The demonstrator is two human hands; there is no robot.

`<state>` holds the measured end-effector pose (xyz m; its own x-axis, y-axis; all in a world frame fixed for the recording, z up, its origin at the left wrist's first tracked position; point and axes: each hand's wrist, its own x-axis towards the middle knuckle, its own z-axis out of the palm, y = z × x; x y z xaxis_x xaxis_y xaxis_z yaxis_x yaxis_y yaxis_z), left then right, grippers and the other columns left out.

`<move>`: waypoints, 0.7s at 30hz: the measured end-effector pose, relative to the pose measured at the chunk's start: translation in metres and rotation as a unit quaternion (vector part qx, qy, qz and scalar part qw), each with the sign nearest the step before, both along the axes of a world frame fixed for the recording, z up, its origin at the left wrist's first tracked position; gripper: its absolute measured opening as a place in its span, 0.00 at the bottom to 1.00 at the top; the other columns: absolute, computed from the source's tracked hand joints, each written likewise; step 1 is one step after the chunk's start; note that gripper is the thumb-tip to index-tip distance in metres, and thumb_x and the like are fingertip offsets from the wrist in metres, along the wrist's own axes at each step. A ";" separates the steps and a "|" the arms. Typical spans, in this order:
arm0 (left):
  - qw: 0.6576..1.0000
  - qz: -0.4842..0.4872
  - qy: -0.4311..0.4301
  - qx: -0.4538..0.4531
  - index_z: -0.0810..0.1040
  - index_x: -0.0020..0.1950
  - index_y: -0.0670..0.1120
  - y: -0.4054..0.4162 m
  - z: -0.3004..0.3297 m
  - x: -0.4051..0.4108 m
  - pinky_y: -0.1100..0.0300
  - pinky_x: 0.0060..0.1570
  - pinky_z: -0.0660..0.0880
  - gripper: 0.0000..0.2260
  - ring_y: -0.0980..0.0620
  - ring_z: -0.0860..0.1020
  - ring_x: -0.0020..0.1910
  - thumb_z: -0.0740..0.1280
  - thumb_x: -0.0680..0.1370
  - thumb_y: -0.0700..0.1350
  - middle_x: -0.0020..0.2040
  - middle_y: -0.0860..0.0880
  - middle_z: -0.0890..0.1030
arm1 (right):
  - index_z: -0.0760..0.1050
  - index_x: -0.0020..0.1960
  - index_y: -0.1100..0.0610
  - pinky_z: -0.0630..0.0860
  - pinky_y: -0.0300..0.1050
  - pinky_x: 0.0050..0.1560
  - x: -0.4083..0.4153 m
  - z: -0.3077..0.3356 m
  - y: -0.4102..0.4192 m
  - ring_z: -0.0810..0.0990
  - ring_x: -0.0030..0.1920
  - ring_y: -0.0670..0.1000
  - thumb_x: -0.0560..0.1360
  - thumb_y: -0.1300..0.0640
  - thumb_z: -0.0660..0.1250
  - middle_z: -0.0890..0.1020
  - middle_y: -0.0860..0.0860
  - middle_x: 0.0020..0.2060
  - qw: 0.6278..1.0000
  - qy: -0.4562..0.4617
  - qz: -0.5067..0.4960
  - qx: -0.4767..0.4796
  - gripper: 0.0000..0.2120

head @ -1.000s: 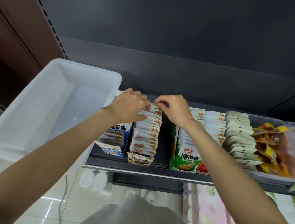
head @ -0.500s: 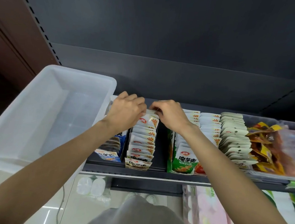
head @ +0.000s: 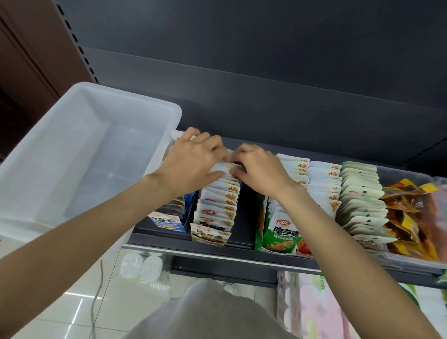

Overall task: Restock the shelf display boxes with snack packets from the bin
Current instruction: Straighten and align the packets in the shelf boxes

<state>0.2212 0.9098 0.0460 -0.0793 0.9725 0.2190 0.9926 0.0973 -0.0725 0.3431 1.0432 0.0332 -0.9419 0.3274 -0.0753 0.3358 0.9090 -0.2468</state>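
Translucent white plastic bin [head: 41,169], frame left, looks empty; left hand [head: 190,163] and right hand [head: 260,170] curl fingers onto white snack packets [head: 218,201] in a nearly full display box at centre.

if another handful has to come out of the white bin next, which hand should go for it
Probably the left hand. The white bin sits directly on its side, so the reach is short, while the right hand can keep holding the packet row together. No packets are visible inside the bin, though.

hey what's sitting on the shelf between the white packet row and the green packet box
Nothing; in the head view a bare dark shelf strip separates the white packet row from the green packet box.
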 end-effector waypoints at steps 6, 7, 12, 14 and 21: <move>0.987 -0.005 0.056 -0.152 0.72 0.65 0.52 -0.015 0.004 0.011 0.51 0.65 0.59 0.22 0.50 0.74 0.62 0.61 0.76 0.62 0.63 0.51 0.76 | 0.77 0.56 0.56 0.70 0.47 0.44 -0.007 0.010 -0.001 0.72 0.57 0.53 0.76 0.55 0.66 0.73 0.52 0.57 0.993 -0.005 0.065 0.094 0.10; 0.983 0.004 0.065 -0.171 0.70 0.66 0.53 -0.014 0.004 0.010 0.52 0.66 0.59 0.23 0.50 0.73 0.62 0.59 0.76 0.63 0.64 0.51 0.75 | 0.78 0.56 0.56 0.70 0.47 0.45 -0.009 0.011 -0.001 0.72 0.56 0.54 0.76 0.56 0.66 0.73 0.53 0.55 0.992 -0.007 0.072 0.102 0.10; 0.984 0.002 0.043 -0.172 0.72 0.61 0.54 -0.006 0.004 0.011 0.54 0.63 0.61 0.18 0.50 0.74 0.60 0.64 0.75 0.61 0.60 0.52 0.78 | 0.77 0.54 0.55 0.72 0.48 0.44 -0.018 0.016 0.003 0.77 0.51 0.56 0.73 0.50 0.67 0.76 0.54 0.50 0.990 -0.066 0.099 0.080 0.13; 0.985 0.002 0.030 -0.171 0.73 0.61 0.54 -0.005 0.004 0.012 0.55 0.62 0.62 0.18 0.51 0.74 0.60 0.65 0.74 0.60 0.61 0.53 0.77 | 0.78 0.53 0.54 0.70 0.46 0.41 -0.024 0.022 0.003 0.78 0.48 0.57 0.73 0.49 0.68 0.78 0.53 0.47 0.983 -0.098 0.121 0.097 0.13; 0.986 0.014 0.026 -0.164 0.73 0.60 0.52 -0.008 -0.001 0.017 0.55 0.61 0.62 0.18 0.50 0.77 0.54 0.67 0.74 0.59 0.57 0.52 0.80 | 0.76 0.56 0.51 0.65 0.45 0.40 -0.031 0.027 -0.003 0.78 0.50 0.56 0.72 0.55 0.67 0.80 0.52 0.46 0.972 -0.157 0.146 0.090 0.13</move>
